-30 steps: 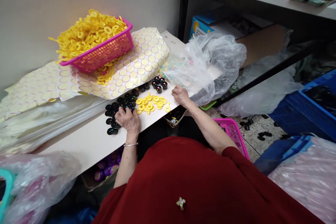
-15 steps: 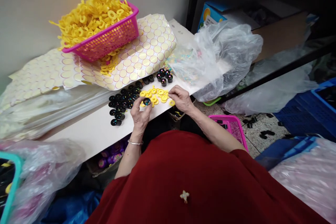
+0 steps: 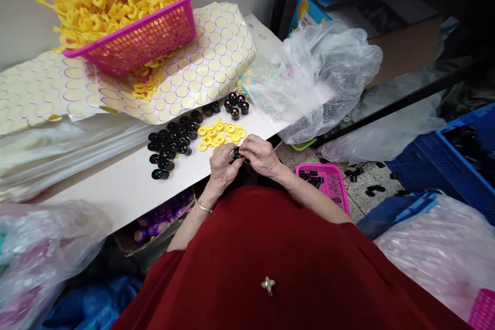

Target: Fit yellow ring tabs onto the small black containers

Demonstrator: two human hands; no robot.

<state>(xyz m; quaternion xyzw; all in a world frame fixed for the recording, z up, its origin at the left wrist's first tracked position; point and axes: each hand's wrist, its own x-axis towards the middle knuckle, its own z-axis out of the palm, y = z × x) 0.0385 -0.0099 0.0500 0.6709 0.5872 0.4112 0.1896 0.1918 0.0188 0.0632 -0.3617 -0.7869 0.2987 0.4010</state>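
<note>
Left hand (image 3: 224,167): clasps one black cap (image 3: 236,152) between thumb and fingers, above the table's near edge.
Right hand (image 3: 265,156): fingers curled in, tips at the same cap; whether they also pinch a ring cannot be told.
Cap: mostly covered by fingers; a dark, round end with small coloured specks shows in the gap.
Loose rings (image 3: 219,136): flat yellow plastic, some with a short tab, scattered overlapping just beyond the hands; count unclear.
Black cylinders (image 3: 170,140): short, smooth, dotted ends, crowded left of the rings; several overlap. A smaller group (image 3: 236,105) stands beyond the rings.
Pink basket (image 3: 147,36): perforated plastic, heaped with yellow rings, its base resting on the sticker sheets; top of heap cut off by the frame.
Sticker sheets (image 3: 201,69): glossy paper, pale discs outlined in red, edges curling.
Clear bag (image 3: 328,72): thin, crumpled film; small pastel contents blurred beneath.
Floor tray (image 3: 334,184): pink mesh, black pieces inside, partly hidden by the right forearm.
Carton (image 3: 402,56): under the shelf, dark contents not identifiable.
Change from half a second ago: hands were apart, with the cap raised in the left and the right beside the rings; both now meet at the cap.
</note>
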